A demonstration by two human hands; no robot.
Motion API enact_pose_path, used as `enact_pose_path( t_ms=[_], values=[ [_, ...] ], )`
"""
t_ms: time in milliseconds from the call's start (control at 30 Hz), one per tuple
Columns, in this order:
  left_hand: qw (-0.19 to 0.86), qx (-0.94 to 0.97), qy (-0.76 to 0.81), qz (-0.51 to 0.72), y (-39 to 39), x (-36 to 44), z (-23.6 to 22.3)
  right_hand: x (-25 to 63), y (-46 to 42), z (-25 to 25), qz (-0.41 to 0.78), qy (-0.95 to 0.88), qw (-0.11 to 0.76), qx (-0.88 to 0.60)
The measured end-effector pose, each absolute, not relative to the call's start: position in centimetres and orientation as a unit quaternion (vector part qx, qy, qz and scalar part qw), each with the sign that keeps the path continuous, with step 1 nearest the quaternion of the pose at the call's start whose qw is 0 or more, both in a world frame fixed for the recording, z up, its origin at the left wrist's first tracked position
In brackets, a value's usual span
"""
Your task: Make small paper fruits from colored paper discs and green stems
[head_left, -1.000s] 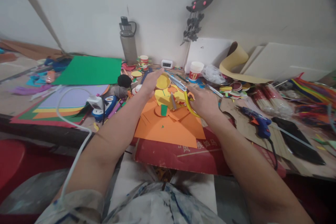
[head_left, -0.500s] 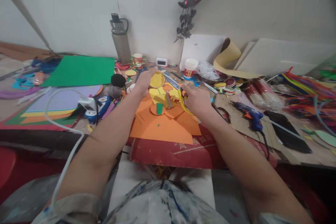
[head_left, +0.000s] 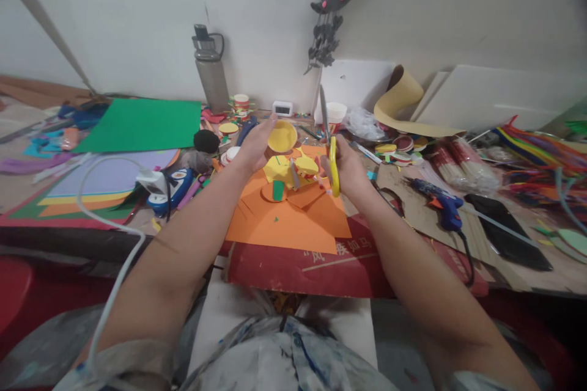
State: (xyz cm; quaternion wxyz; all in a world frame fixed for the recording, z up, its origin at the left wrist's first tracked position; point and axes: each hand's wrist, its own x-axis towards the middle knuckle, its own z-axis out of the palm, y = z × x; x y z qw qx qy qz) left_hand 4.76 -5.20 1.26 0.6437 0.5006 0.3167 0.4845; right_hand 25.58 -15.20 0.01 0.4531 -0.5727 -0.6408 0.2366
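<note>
The left hand is gripping a round yellow disc, probably paper, at its left edge, some fingers being hidden. Below and between both hands' fingers, irregular yellow paper scraps and a small green paper piece are lying over a flat orange paper sheet. The right hand's fingers are wrapping yellow-handled metal scissors, blades pointing up, apart from the disc. Judging by its even outline, the disc's rounding is looking done; whether any trimming is remaining, I cannot tell.
</note>
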Motion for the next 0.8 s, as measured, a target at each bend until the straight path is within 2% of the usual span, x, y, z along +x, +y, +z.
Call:
enact_pose_path(
  t_ms=[67, 167, 367, 633, 800],
  values=[
    [0.653, 0.519, 0.298, 0.465, -6.1, 5.2, 1.4, 25.5, -14.8, -0.3, 0.269, -0.612, 0.504, -0.548],
    [0.661, 0.54, 0.277, 0.442, -7.2, 5.8, 1.5, 25.6, -14.5, -0.4, 0.223, -0.611, 0.542, -0.532],
    [0.656, 0.564, 0.261, 0.428, -7.9, 6.8, 1.0, 26.2, -15.1, 0.3, 0.133, -0.599, 0.53, -0.585],
    [0.555, 0.582, 0.251, 0.538, -7.5, 6.4, 0.9, 24.7, -15.8, 0.8, 0.249, -0.602, 0.524, -0.548],
    [0.499, 0.644, 0.228, 0.533, -8.2, 6.4, 1.0, 23.8, -16.2, 0.8, 0.299, -0.586, 0.534, -0.531]
  ],
)
